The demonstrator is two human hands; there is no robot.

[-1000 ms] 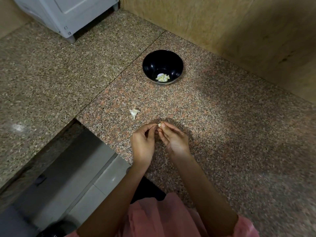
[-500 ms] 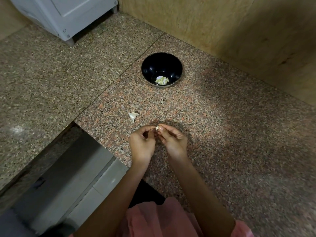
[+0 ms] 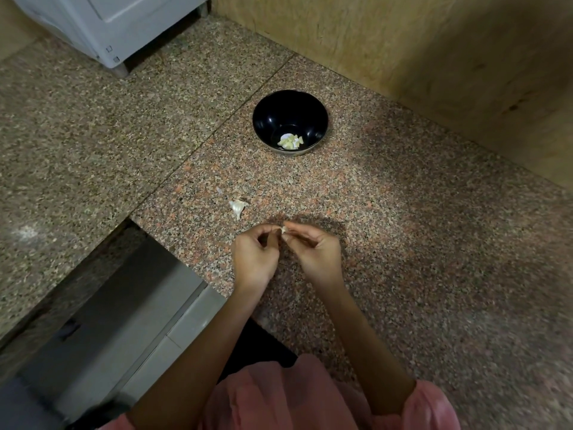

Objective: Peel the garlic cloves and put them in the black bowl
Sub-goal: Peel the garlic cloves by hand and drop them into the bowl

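I see the left hand point(image 3: 254, 262) and right hand point(image 3: 316, 256) both pinching one clove point(image 3: 283, 230) between their fingertips, low over the counter point(image 3: 403, 212) and well short of the bowl point(image 3: 269, 116), where several peeled cloves point(image 3: 290, 141) already lie. My worry is that the clove is small and held by fingertips alone, so a hard tug at the skin could flick it off the near edge. Against half a second ago, little differs: same pinch, same spot, and the garlic piece point(image 3: 238, 207) at left is unmoved.
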